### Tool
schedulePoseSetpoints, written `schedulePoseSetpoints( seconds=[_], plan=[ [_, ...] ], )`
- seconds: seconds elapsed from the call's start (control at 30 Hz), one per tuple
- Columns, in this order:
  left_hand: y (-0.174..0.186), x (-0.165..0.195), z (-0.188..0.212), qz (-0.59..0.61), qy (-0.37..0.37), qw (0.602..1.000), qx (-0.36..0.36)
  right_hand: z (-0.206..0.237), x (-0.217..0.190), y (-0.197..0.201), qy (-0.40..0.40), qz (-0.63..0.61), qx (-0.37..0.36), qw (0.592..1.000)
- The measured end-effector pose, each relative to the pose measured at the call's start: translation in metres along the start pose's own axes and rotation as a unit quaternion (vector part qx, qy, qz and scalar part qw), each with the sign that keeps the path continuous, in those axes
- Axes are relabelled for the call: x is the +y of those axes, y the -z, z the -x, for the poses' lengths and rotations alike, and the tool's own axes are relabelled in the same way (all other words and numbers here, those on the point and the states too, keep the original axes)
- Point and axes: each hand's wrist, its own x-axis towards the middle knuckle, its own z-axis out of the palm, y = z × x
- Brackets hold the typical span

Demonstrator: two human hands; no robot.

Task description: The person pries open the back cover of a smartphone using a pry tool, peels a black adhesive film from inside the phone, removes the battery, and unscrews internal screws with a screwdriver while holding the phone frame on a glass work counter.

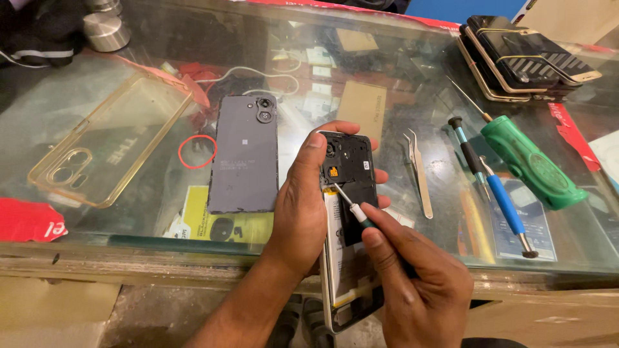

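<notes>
1. The left hand (300, 206) grips an opened smartphone (348, 193) at lower centre of the frame, thumb on its left edge, fingertips wrapped round the right edge; the phone is held above the near edge of the glass counter (400, 77), back side up with the cover off
2. The right hand (419, 283) is closed around a small screwdriver (351, 209), whose tip rests on the phone's exposed inner plate, just below the camera section
3. The detached grey back cover (245, 154) lies flat on the counter just left of the left hand, camera ring toward the top of the frame
4. A clear phone case (109, 138) lies at left, well apart from the hands; a red rubber ring (196, 153) sits between it and the back cover
5. Metal tweezers (419, 171) lie just right of the held phone
6. Further right lie a blue-handled screwdriver (503, 200) and a green-handled screwdriver (532, 164), side by side
7. A stack of phones (522, 58) sits at upper right
</notes>
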Motion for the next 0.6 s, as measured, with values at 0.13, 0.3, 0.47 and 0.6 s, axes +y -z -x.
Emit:
schedulePoseSetpoints(
  seconds=[0.13, 0.3, 0.47, 0.6],
  plan=[
    [0.000, 0.000, 0.001, -0.001, 0.006, 1.000, -0.008, -0.007, -0.002, 0.013, -0.012, 0.005, -0.025, 1.000],
    [0.002, -0.002, -0.001, -0.030, -0.013, 0.999, -0.024, -0.014, -0.003, 0.021, -0.015, 0.008, -0.038, 0.999],
    [0.002, 0.001, 0.000, -0.012, 0.003, 1.000, -0.028, -0.011, 0.000, 0.019, 0.015, 0.082, -0.062, 0.995],
    [0.001, 0.002, -0.002, 0.045, 0.044, 0.998, -0.011, -0.009, 0.002, 0.028, 0.058, 0.120, -0.104, 0.986]
  ],
)
